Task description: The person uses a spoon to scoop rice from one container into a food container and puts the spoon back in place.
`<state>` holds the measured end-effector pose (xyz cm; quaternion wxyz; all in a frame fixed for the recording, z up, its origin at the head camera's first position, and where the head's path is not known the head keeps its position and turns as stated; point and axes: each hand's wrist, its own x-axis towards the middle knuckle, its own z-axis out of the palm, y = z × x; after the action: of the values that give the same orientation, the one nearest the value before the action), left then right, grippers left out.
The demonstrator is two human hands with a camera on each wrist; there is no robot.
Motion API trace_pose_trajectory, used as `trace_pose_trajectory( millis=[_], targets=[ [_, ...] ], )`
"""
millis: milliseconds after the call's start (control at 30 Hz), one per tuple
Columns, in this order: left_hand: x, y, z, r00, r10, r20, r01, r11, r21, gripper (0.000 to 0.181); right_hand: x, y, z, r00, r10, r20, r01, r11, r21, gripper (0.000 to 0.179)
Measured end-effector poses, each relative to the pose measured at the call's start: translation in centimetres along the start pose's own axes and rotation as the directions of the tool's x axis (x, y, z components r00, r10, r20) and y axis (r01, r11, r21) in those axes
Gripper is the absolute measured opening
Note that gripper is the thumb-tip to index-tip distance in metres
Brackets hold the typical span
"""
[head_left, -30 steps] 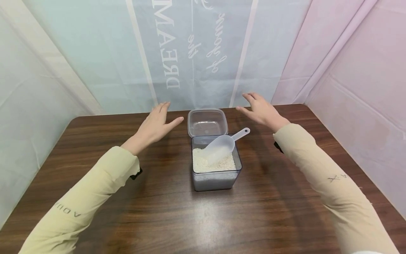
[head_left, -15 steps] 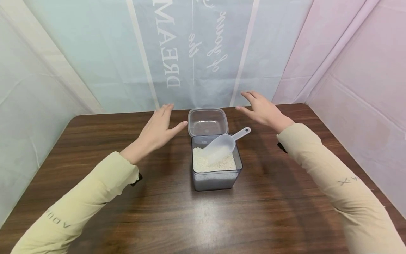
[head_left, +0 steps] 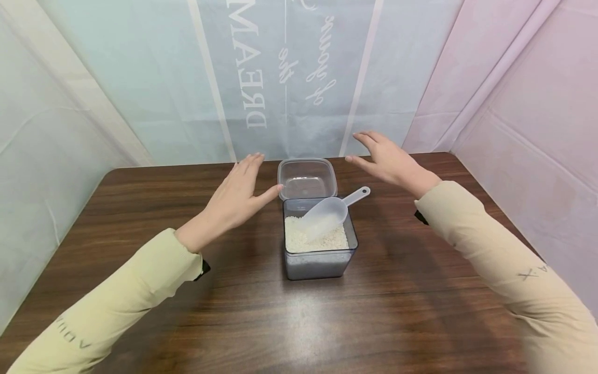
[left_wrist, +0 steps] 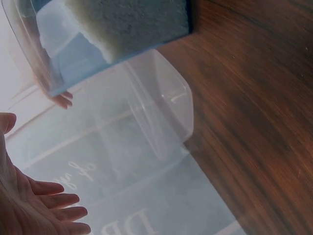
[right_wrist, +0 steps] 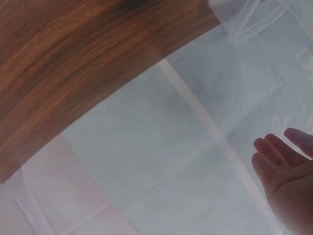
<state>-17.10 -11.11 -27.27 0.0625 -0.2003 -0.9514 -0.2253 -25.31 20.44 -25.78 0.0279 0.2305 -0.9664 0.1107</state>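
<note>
My left hand (head_left: 233,200) hovers left of the containers with fingers extended and thumb spread, holding nothing. In the left wrist view its palm and fingers (left_wrist: 57,200) show at the lower left. Raised at the back right, my right hand (head_left: 390,161) has its fingers apart and touches nothing. Between the hands stands a bluish clear box (head_left: 320,265) with white rice-like grains (head_left: 327,241). A translucent white scoop (head_left: 324,215) lies tilted in the grains, its handle over the right back corner. Directly behind the box is a clear plastic tub (head_left: 306,179) with nothing visible inside.
The dark wooden table (head_left: 261,322) bears both containers near its back edge. A pale printed curtain (head_left: 303,124) hangs right behind that edge, and a white-pink cloth wall (head_left: 528,130) stands at the right.
My left hand has drifted right, its thumb now nearer the clear tub. The right hand has shifted only slightly, its forearm moving a little to the right. Box, scoop and tub have stayed put.
</note>
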Motion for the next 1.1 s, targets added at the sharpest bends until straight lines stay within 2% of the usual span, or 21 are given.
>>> trace_pose_trajectory(
  millis=[433,733,1100],
  targets=[
    [-1.4,1.5,0.0,0.999,0.047,0.000,-0.047,0.998,-0.044,0.081,-1.1,-1.9,-1.7,1.000,-0.020,0.020,0.020,1.000,-0.004,0.073],
    [-2.3,2.4,0.5,0.994,0.109,-0.001,-0.109,0.993,-0.040,0.078,-2.2,-2.9,-2.2,0.996,-0.084,0.010,0.085,0.996,-0.031,0.067],
    [-3.0,2.9,0.9,0.993,0.119,0.029,-0.118,0.992,-0.038,0.078,-3.0,-3.9,-2.3,0.987,-0.159,-0.003,0.159,0.986,-0.041,0.064]
  ],
)
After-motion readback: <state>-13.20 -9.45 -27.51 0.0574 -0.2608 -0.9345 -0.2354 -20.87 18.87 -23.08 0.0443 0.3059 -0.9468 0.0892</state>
